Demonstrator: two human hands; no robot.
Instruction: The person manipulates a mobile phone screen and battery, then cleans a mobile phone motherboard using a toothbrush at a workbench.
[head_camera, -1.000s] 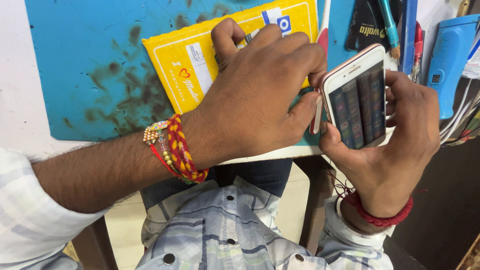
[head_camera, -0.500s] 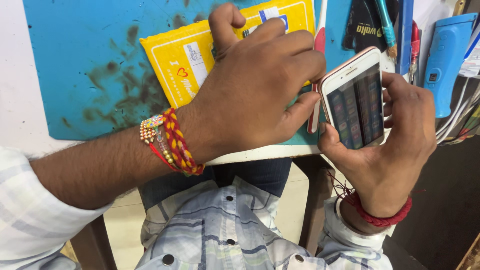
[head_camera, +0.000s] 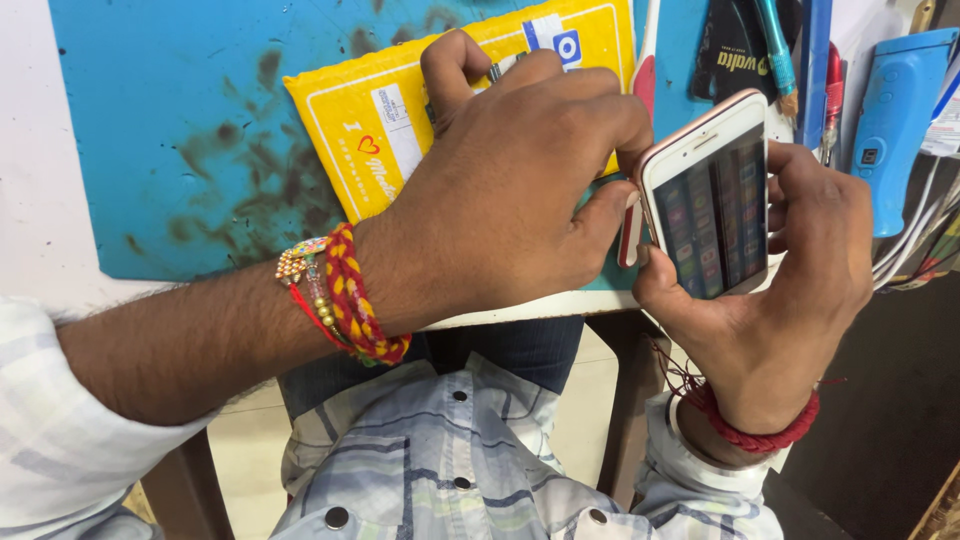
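Right hand (head_camera: 775, 290) clamped round a rose-gold smartphone (head_camera: 712, 200), thumb along the near edge, fingers wrapped behind the far one; screen lit, rows of icons showing, phone stood on its long side just off the table edge. Left hand (head_camera: 520, 190) curled loosely, knuckles up, thumb tip touching the phone's left edge where a thin red-and-white tool (head_camera: 632, 235) lies against it; whether the fingers pinch that tool cannot be told, the grip is hidden under the hand. Since half a second ago, little change: the phone sits a shade higher and more upright in the right hand, the left hand has crept slightly toward it, index finger still hooked over the packet. Reads as the hands settling onto the phone's side seam rather than any part coming free; casing looks whole. Under and beyond the left hand, a yellow padded packet (head_camera: 400, 110) on a stained blue work mat (head_camera: 170, 150). Braided red-and-yellow wrist threads (head_camera: 345, 295) behind the left hand; red thread (head_camera: 750, 435) on the right wrist. Beyond the right hand, a blue handheld device (head_camera: 895, 120) and upright tools (head_camera: 815, 70).
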